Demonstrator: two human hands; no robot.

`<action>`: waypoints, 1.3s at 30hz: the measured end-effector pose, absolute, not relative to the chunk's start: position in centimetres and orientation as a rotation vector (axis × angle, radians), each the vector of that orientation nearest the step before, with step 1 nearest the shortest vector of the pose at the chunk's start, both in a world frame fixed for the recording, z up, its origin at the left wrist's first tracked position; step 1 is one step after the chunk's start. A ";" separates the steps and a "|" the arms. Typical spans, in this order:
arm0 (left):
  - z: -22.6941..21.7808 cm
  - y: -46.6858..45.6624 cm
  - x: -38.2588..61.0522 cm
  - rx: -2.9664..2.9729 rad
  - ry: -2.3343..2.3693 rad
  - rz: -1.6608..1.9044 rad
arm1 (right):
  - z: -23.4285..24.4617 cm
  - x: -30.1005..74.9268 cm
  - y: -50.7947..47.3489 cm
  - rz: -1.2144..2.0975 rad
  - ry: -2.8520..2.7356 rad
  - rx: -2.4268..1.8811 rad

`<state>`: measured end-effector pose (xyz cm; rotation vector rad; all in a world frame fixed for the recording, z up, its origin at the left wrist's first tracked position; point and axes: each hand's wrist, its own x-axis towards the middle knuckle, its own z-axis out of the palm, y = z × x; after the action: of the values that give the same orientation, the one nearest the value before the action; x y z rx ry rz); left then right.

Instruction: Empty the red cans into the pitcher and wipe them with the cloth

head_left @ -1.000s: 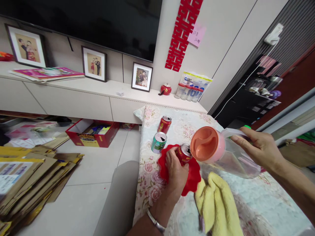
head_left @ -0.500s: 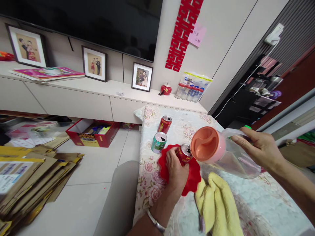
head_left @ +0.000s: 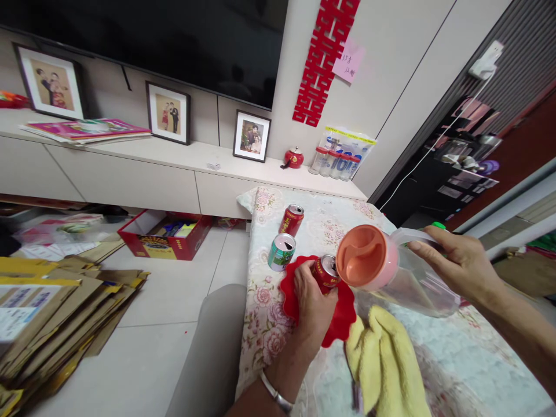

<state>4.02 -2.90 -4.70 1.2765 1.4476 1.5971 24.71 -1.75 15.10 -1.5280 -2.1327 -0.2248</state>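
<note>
My left hand (head_left: 313, 301) is closed round a red drink can (head_left: 325, 272) with an opened top, which stands over a red scalloped mat (head_left: 343, 318). My right hand (head_left: 460, 263) grips the handle of a clear plastic pitcher (head_left: 417, 284) with an orange-pink lid (head_left: 362, 256). The pitcher is tipped on its side, its lid close against the can's top. Whether liquid is flowing I cannot tell. Left of the mat stand an opened green can (head_left: 280, 253) and, behind it, another red can (head_left: 291, 221). A yellow cloth (head_left: 386, 365) lies nearer me.
A floral tablecloth (head_left: 269, 324) covers the table. Behind it a white cabinet (head_left: 174, 174) bears picture frames (head_left: 252, 136), a red pot (head_left: 294, 157) and red-lidded jars (head_left: 333, 164). Flattened cardboard (head_left: 65, 324) and a red box (head_left: 163, 237) are on the floor at left.
Almost nothing differs. The view has shifted very slightly; both hands keep their hold, and the pitcher stays tipped at the can.
</note>
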 end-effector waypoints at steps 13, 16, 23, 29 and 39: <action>-4.7 -2.9 4.0 1.270 1.441 1.601 | 15.1 24.6 -1.8 -0.215 -2.124 -1.527; -4.7 -2.9 4.0 1.268 1.435 1.606 | 15.0 24.8 -1.7 -0.235 -2.127 -1.546; -4.8 -2.9 4.1 1.266 1.437 1.603 | 14.9 24.9 -1.6 -0.219 -2.121 -1.551; -4.7 -2.9 4.0 1.264 1.438 1.597 | 15.0 24.9 -1.7 -0.219 -2.125 -1.557; -4.8 -2.8 4.1 1.262 1.449 1.608 | 15.0 24.9 -1.7 -0.217 -2.119 -1.549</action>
<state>4.12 -2.81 -4.83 1.2621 1.4486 1.6079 24.86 -1.66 14.98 -1.5492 -2.1195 -0.2170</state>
